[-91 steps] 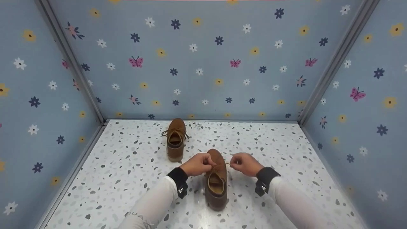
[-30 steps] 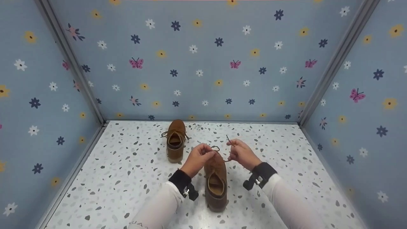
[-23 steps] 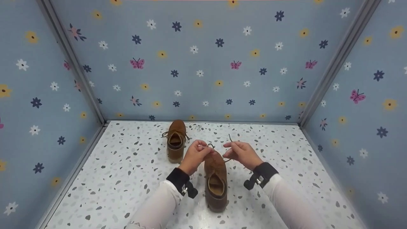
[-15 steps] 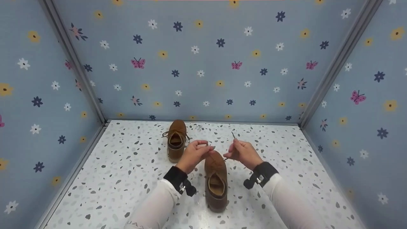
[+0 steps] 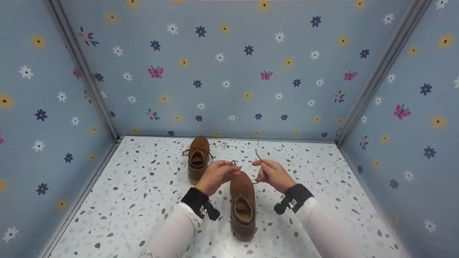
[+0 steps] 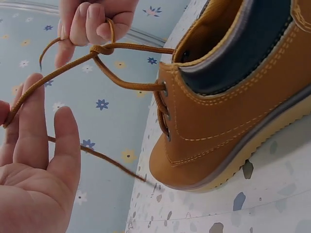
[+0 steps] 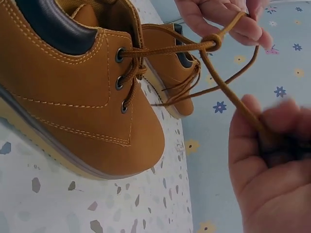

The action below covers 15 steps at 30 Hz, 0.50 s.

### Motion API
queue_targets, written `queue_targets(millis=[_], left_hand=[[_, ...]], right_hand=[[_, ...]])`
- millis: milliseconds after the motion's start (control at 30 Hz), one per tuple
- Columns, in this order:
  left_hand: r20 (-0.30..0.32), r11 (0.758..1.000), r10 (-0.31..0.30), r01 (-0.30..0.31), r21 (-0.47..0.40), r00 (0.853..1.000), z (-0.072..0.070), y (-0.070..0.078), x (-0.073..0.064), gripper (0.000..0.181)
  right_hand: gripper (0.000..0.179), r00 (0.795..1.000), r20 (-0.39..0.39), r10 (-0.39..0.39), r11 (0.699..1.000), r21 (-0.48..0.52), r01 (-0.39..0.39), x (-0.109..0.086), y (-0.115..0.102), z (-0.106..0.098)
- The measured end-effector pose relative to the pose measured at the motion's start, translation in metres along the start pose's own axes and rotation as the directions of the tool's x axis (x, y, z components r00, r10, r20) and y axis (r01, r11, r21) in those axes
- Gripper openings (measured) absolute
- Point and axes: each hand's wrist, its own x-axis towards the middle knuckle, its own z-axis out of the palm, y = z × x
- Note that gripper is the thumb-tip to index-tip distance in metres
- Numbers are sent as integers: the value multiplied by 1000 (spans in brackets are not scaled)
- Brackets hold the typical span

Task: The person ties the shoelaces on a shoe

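A brown lace-up shoe (image 5: 243,229) stands on the floor, toe pointing away from me. Its brown shoelace (image 6: 73,63) runs from the eyelets to a knot (image 7: 212,42) held off the shoe. My left hand (image 5: 215,176) pinches one part of the lace, which crosses its fingers in the left wrist view. A small bit of lace shows above those fingertips in the head view. Beyond the toe's right side, my right hand (image 5: 275,175) pinches the other part, whose free end sticks up past the fingers. Blur hides part of the right fingertips in the right wrist view.
A second brown shoe (image 5: 197,175) with a tied lace stands farther back on the left. White speckled floor (image 5: 304,161) lies around both. Blue flower-patterned panels (image 5: 229,71) enclose the back and sides.
Since three seconds ago both hands have moved forward toward the toe with the lace. Lately the left hand has shifted slightly left, while the right has hardly moved and the shoes stay in place.
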Motion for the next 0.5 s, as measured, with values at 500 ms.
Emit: queue_targets(millis=[500], left_hand=[[-44, 994, -3, -2, -113, 999, -2, -5, 1, 20]], right_hand=[[55, 990, -124, 66, 981, 189, -42, 5, 10, 10]])
